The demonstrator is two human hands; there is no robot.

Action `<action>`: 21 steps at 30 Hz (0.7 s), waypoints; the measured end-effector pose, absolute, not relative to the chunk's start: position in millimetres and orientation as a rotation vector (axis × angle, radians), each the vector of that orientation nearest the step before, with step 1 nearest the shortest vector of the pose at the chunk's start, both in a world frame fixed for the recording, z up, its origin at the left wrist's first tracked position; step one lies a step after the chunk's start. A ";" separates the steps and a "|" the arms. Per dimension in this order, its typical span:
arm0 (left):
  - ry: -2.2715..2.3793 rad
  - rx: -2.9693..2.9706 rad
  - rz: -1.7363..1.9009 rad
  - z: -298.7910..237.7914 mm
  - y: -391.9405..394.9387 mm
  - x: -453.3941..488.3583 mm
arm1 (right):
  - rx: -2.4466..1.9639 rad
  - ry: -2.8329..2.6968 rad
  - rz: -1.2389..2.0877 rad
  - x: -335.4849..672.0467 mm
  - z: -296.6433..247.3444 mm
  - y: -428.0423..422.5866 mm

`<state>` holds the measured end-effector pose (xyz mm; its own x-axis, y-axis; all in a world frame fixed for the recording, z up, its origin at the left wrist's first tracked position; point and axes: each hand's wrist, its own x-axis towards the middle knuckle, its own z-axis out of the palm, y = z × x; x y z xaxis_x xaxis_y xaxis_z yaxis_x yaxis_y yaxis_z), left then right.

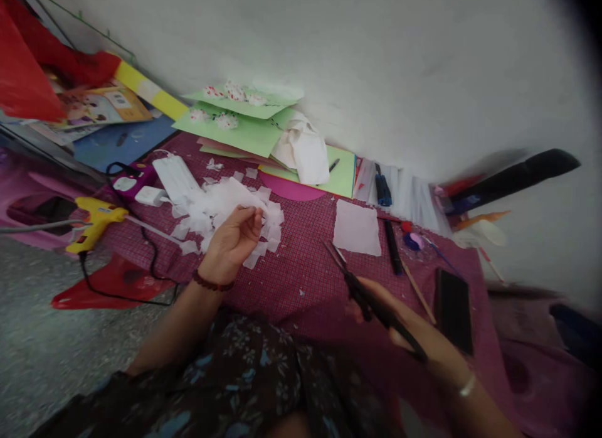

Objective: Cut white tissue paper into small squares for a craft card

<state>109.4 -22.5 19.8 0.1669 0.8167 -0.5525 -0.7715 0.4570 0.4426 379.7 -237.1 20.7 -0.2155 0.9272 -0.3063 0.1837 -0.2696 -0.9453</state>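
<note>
My left hand (237, 234) hovers over a pile of small white paper pieces (214, 202), fingertips pinched together. Whether a scrap is between them I cannot make out against the white pile. In my right hand (409, 319) is a pair of scissors with black handles (360, 292), their slightly parted blades pointing up and left over the cloth. Just beyond the blades lies a square white sheet (357, 228), flat on the checked red-purple tablecloth (301, 256).
A yellow glue gun (96, 221) with its cable rests at the left edge, near a purple-and-white power strip (132, 184). Green cards with paper flowers (239, 121) stand against the wall. On the right are glue sticks (409, 193), a black marker (393, 246) and a dark phone (453, 309).
</note>
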 end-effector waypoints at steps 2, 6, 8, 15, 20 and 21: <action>0.843 0.058 1.149 23.3 -21.6 110.6 | -1.231 -1.323 1.635 364.7 16.6 -212.8; 0.877 0.012 1.158 28.8 -19.3 104.3 | -1.023 -1.242 1.727 353.9 -1.9 -178.1; 0.887 0.018 1.123 28.2 -18.8 99.3 | -0.972 -1.192 1.768 354.5 -11.3 -168.1; 0.840 0.246 1.082 14.6 -19.6 92.9 | -0.822 -1.089 1.861 357.8 -29.9 -159.5; 0.813 0.308 1.023 11.9 -21.0 94.8 | -0.720 -1.070 1.896 355.0 -34.2 -157.9; 0.807 0.332 1.016 12.3 -21.7 94.9 | -0.711 -1.060 1.904 354.3 -34.7 -157.4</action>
